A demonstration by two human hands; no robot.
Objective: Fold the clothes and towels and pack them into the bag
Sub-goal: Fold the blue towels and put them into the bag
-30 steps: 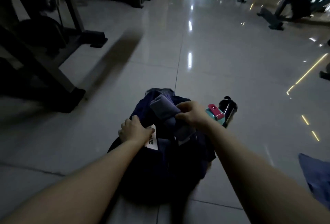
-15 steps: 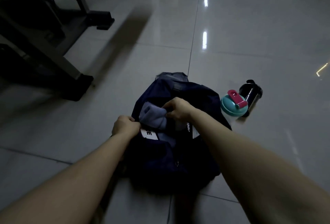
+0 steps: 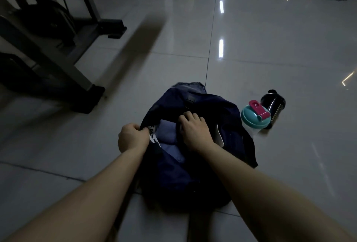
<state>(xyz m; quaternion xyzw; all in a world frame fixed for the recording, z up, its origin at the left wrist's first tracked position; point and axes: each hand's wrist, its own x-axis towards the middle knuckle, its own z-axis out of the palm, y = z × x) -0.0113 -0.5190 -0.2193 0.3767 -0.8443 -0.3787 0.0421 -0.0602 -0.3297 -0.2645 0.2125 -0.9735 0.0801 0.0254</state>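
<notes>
You work low over the glossy grey tiled floor (image 3: 270,68), with the black steel frame of a gym machine (image 3: 58,64) well off to your left, so nothing crowds the packing. The dark navy fabric duffel bag (image 3: 183,183) lies between your forearms with its mouth facing up at you. Your left hand (image 3: 132,137) pinches the near-left rim beside the white lettered band (image 3: 152,135). That closed grip likely serves to pull the soft opening wide and stop it sagging shut. Your right hand (image 3: 195,131) lies knuckles-up over the mouth, fingers curled down. Its grip is hidden, so you cannot tell whether it holds cloth, the far rim or nothing. The folded blue-grey cloth bundle (image 3: 167,133) sits inside the bag, just between your hands. The teal-lidded shaker bottle with a pink flip cap (image 3: 253,118) and the black bottle (image 3: 273,104) stand just right of the bag, clear of the opening
</notes>
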